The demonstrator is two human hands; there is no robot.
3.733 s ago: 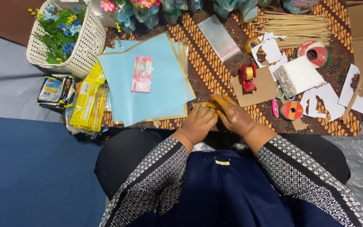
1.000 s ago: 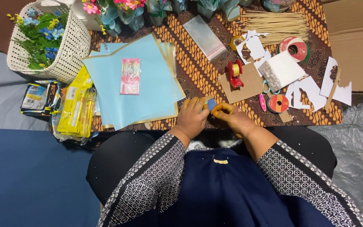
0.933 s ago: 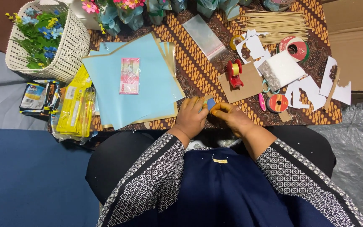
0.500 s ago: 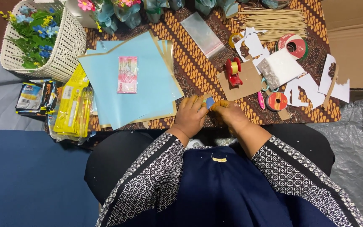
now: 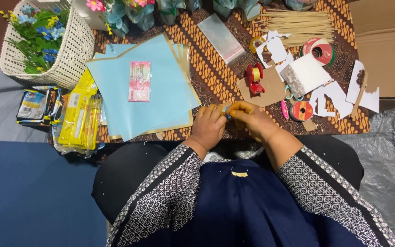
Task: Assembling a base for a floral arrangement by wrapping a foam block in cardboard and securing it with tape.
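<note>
Both hands, left and right, pinch a small blue piece at the cloth's near edge. Likely light, thin, easily creased; best held by edges.

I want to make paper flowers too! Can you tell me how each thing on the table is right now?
Left hand: closed on a small blue piece.
Right hand: pinching the same small blue piece.
Blue paper sheets: stacked flat, a pink packet on top.
Basket: upright, filled with flowers.
Wooden sticks: lying in a bundle.
Red tape dispenser: standing on brown card.
White paper scraps: cut, scattered.
</note>
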